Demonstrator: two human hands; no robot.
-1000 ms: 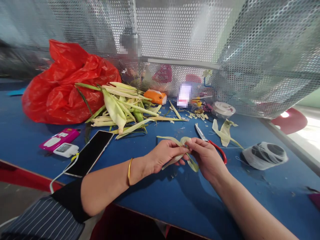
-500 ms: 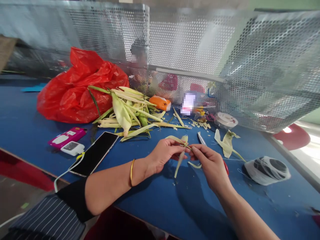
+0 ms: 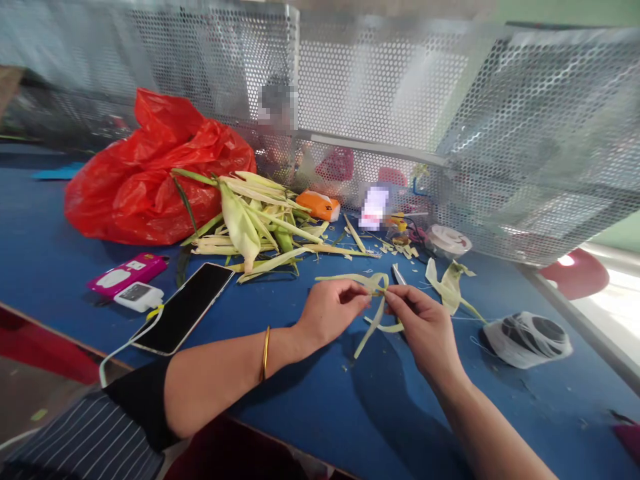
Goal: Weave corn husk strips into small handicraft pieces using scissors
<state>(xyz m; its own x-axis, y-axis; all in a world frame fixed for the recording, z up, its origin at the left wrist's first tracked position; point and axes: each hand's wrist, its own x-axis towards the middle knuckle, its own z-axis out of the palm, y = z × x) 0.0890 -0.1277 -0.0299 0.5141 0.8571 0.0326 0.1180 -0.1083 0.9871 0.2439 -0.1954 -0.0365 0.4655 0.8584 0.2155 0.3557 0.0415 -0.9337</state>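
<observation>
Pale green corn husk strips point(image 3: 371, 327) cross at a small knot or fold between my two hands. One strip stretches left above my left hand, a small loop stands up at the crossing, and other ends hang below. My left hand point(image 3: 330, 310), with a gold bangle at the wrist, pinches the strips from the left. My right hand point(image 3: 425, 323) pinches them at the crossing with thumb and fingers. Just behind my right hand, a scissors blade point(image 3: 398, 275) shows; the rest is hidden. A loose piece of husk point(image 3: 450, 285) lies to its right.
A husk pile point(image 3: 245, 227) lies before a red plastic bag point(image 3: 160, 180). A phone point(image 3: 185, 310) and a magenta pack point(image 3: 127, 273) are left. A thread spool point(image 3: 533, 340) stands right, tape roll point(image 3: 449, 240) behind. Perforated metal panels point(image 3: 370, 87) border the blue table point(image 3: 300, 413).
The strips have turned between my fingers: one now reaches further left, and a loop shows at the crossing. My left fingers have closed in, and the red scissors handle is now hidden.
</observation>
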